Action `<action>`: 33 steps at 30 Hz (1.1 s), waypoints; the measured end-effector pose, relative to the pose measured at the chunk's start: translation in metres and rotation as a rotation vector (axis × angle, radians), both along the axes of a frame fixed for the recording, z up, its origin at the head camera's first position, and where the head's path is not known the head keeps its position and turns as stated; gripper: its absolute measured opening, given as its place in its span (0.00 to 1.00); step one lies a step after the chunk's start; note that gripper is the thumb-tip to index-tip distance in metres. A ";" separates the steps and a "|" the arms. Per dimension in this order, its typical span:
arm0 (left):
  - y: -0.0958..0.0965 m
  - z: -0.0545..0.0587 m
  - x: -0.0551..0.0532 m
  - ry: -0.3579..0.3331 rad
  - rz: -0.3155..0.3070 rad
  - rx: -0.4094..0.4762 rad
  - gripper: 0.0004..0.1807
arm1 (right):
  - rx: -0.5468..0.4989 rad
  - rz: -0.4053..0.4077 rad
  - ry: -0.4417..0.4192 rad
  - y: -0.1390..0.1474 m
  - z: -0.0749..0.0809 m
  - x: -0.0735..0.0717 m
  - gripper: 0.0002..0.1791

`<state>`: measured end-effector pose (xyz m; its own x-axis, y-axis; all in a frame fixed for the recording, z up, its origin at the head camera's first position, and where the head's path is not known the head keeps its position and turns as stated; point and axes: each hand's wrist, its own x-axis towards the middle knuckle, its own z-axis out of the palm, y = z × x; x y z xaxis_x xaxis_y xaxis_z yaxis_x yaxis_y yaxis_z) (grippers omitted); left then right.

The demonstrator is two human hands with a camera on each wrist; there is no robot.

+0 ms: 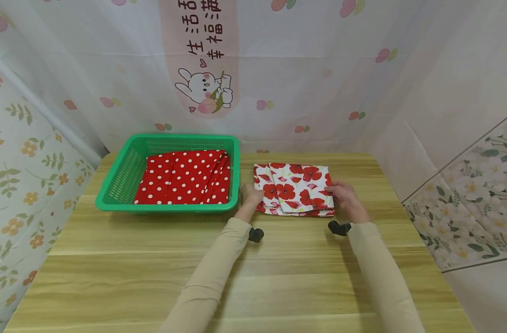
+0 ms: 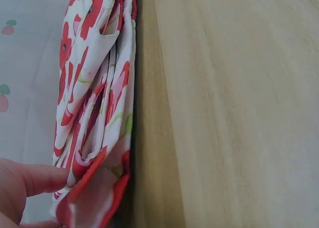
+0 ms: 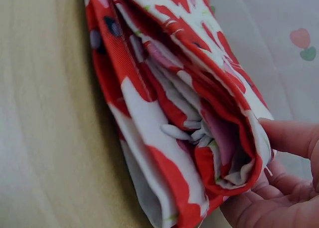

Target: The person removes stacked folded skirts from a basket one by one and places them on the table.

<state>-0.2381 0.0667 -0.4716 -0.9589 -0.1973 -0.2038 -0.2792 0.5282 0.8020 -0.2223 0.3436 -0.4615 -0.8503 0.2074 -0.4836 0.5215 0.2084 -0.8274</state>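
Observation:
A white cloth point(image 1: 292, 189) printed with red poppies lies folded into a layered rectangle on the wooden table. My left hand point(image 1: 251, 199) pinches its left end; in the left wrist view the thumb and fingers point(image 2: 42, 179) are at the folded layers. At the opposite end, my right hand point(image 1: 348, 200) holds the cloth's right edge. The right wrist view shows the thumb on top and the other fingers point(image 3: 261, 190) underneath, beside rolled inner layers and a bunched white tie point(image 3: 197, 133). Parts of the fingers are hidden by the cloth.
Left of the cloth stands a green plastic basket point(image 1: 166, 207) holding a red cloth with white dots point(image 1: 186, 178). A patterned curtain point(image 1: 303, 92) hangs behind the wooden table point(image 1: 278, 282), with more printed sheets at both sides.

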 end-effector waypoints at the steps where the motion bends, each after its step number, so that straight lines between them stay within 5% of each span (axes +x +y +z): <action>1: 0.000 0.001 0.000 0.000 -0.001 -0.022 0.09 | 0.007 -0.005 0.000 -0.001 0.000 0.000 0.28; 4: 0.002 0.004 0.001 -0.001 -0.016 -0.072 0.08 | 0.026 -0.031 -0.005 -0.004 0.000 -0.001 0.30; 18: 0.010 0.018 0.005 0.111 -0.156 -0.013 0.25 | 0.144 -0.114 0.112 -0.013 0.015 -0.011 0.28; 27: 0.006 0.037 0.007 0.156 -0.323 0.064 0.21 | 0.138 -0.028 0.248 -0.026 0.021 -0.019 0.29; 33: -0.003 0.055 0.015 0.191 -0.406 0.177 0.20 | 0.106 0.074 0.282 -0.053 0.051 -0.010 0.28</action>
